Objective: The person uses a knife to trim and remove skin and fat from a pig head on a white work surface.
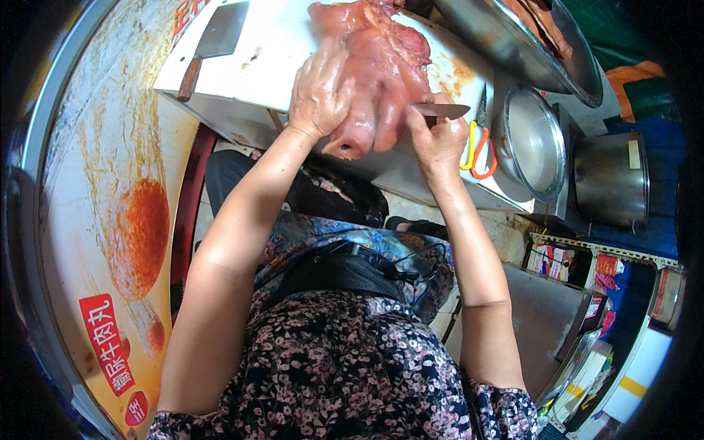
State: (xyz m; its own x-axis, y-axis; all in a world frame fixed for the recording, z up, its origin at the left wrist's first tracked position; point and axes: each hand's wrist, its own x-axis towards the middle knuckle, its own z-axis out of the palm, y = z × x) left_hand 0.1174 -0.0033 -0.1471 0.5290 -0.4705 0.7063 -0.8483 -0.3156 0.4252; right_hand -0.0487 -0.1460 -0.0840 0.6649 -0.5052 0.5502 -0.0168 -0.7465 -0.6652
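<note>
A large piece of pinkish meat, a pig's head with its snout towards me (379, 82), lies on the white board (275, 27), the snout at the near edge. My left hand (322, 91) lies on its left side, fingers spread and pressed to the skin. In my right hand (440, 129) is a small knife (443, 110), its blade pointing right, close to the meat's right side. A cleaver with a wooden handle (220, 33) rests at the board's left. Scissors with yellow and orange handles (478, 146) lie just right of my right hand.
A metal bowl of cloudy liquid (533, 146) stands at the board's right end. Behind it a large metal basin (511, 38) holds pieces of meat. Farther right is a steel pot (611, 179). A printed panel (104, 165) runs along the left.
</note>
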